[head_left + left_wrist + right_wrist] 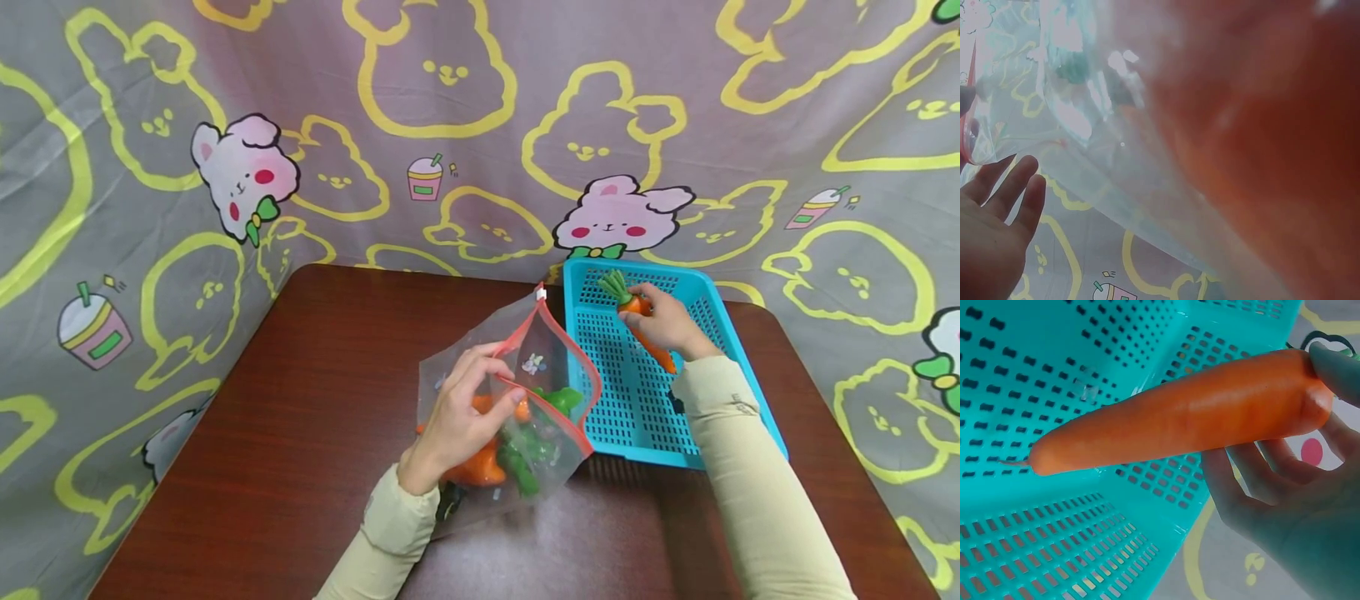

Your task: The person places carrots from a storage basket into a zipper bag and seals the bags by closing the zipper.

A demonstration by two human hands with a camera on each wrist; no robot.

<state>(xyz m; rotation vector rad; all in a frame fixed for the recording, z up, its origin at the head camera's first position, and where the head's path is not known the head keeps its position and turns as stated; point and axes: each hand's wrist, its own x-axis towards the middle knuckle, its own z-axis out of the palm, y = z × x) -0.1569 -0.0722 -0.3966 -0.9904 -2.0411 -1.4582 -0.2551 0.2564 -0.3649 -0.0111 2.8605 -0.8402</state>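
Right now, smooth orange carrot [1179, 419], green top, in right hand [667, 323].

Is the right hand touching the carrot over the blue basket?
Touching. The right wrist view shows the right hand with fingers curled round the carrot.

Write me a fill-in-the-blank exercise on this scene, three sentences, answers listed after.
1. The right hand holds an orange toy carrot with a green top over the perforated plastic basket, whose colour is ____.
2. The left hand grips the clear zip bag with the ____ rim.
3. The basket and the bag rest on a dark brown wooden ____.

Missing words: turquoise; red; table
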